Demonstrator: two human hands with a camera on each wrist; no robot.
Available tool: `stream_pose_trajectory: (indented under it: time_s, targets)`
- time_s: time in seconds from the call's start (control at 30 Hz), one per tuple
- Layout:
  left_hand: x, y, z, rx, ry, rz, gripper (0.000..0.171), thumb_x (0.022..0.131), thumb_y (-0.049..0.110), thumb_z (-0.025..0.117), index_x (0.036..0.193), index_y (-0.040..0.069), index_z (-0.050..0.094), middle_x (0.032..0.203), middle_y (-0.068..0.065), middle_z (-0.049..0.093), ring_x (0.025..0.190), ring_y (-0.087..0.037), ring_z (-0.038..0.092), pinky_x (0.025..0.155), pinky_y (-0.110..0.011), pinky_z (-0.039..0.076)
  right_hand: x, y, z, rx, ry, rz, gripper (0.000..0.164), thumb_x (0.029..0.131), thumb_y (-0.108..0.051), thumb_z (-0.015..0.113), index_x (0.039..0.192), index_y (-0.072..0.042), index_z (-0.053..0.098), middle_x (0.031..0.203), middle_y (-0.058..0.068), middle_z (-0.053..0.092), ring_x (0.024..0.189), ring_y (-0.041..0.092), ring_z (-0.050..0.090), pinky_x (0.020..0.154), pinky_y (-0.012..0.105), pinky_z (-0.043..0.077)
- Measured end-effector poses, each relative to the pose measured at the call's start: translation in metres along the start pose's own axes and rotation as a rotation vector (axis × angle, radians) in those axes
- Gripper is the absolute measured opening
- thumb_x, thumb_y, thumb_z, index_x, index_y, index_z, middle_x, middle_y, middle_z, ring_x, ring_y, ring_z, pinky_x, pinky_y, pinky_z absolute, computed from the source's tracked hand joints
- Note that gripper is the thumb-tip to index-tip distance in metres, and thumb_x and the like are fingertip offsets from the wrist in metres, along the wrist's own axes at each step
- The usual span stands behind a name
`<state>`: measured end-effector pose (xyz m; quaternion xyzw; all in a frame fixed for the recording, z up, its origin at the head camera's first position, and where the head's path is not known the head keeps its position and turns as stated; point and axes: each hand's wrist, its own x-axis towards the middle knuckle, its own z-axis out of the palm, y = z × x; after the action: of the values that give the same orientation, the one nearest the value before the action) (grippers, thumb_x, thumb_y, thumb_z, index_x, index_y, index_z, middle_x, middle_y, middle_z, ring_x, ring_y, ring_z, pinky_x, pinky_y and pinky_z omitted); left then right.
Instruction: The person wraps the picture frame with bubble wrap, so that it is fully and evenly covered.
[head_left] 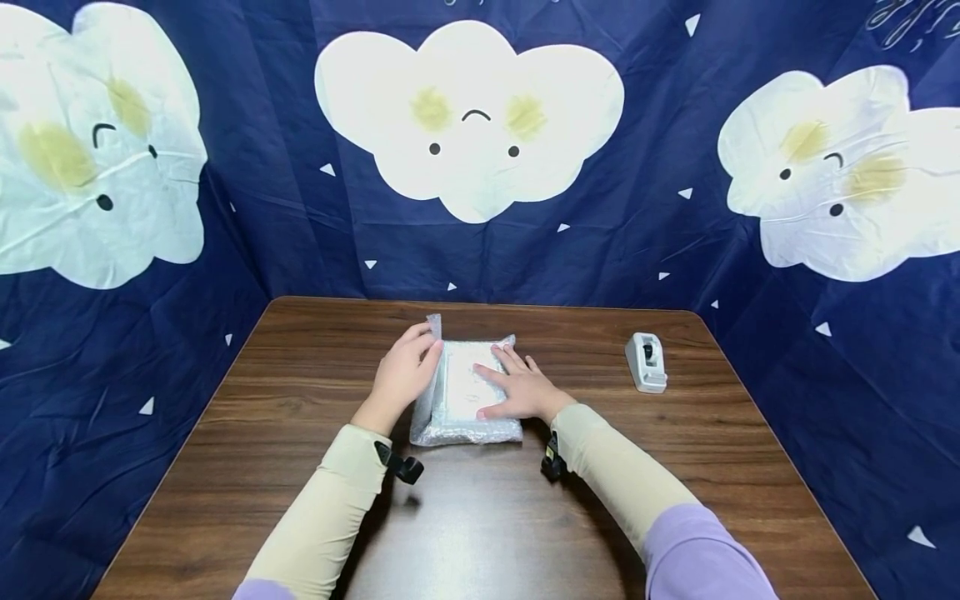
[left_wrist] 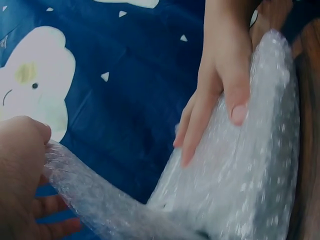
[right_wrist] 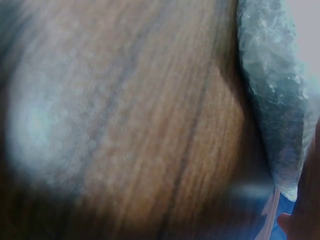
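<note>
A flat, pale rectangular item wrapped in bubble wrap (head_left: pixel 461 387) lies on the table in front of me. At its left side my left hand (head_left: pixel 405 367) pinches a raised flap of the bubble wrap (left_wrist: pixel 95 185) between thumb and fingers, as the left wrist view shows. My right hand (head_left: pixel 517 387) rests with spread fingers on top of the wrapped item, towards its right edge. In the right wrist view the bubble-wrapped side (right_wrist: pixel 275 85) shows at the right, and most of the right hand is out of frame. What is inside the wrap cannot be made out.
A white tape dispenser (head_left: pixel 647 363) stands on the wooden table (head_left: pixel 300 383) to the right, beyond my right hand. Dark blue cloth (head_left: pixel 285 225) with cloud prints hangs behind the table and along both sides.
</note>
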<state>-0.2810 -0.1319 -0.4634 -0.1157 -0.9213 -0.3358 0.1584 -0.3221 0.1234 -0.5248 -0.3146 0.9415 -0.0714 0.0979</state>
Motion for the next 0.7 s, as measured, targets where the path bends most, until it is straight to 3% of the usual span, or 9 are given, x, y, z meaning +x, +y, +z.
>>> stream_pose_trajectory:
  time_s: [0.1,0.33,0.5,0.7]
  targets:
    - [0.003,0.007,0.005,-0.013,-0.029,-0.002,0.031,0.104,0.034,0.051,0.093,0.013,0.071,0.145,-0.006,0.056,0.123,-0.033,0.061,0.087,-0.058,0.053,0.0,0.0,0.0,-0.01,-0.006,0.008,0.096,0.08,-0.088,0.047,0.161,-0.045,0.017,0.171,0.004,-0.006,0.155,0.024,-0.01,0.121,0.061,0.006]
    - [0.008,0.012,0.023,-0.166,-0.061,-0.007,0.03,0.102,0.026,0.055,0.094,0.005,0.075,0.143,-0.016,0.057,0.131,-0.039,0.054,0.105,-0.053,0.045,0.001,-0.001,0.001,-0.009,-0.006,0.013,0.096,0.081,-0.087,0.048,0.161,-0.045,0.016,0.171,0.003,-0.006,0.156,0.024,-0.01,0.121,0.061,0.006]
    - [0.005,0.006,0.041,-0.279,-0.072,-0.04,0.028,0.101,0.022,0.058,0.088,0.003,0.075,0.142,-0.022,0.057,0.131,-0.042,0.054,0.109,-0.052,0.042,0.0,0.0,0.002,0.01,0.008,0.003,0.095,0.082,-0.084,0.05,0.161,-0.043,0.019,0.171,0.005,-0.005,0.156,0.025,-0.009,0.121,0.061,0.007]
    - [-0.004,-0.01,0.062,-0.418,-0.094,-0.101,0.029,0.101,0.02,0.06,0.113,0.0,0.076,0.141,-0.026,0.056,0.135,-0.043,0.049,0.114,-0.054,0.035,0.001,0.001,0.004,0.024,0.018,0.004,0.096,0.082,-0.083,0.052,0.161,-0.041,0.02,0.171,0.003,-0.006,0.155,0.023,-0.012,0.121,0.06,0.006]
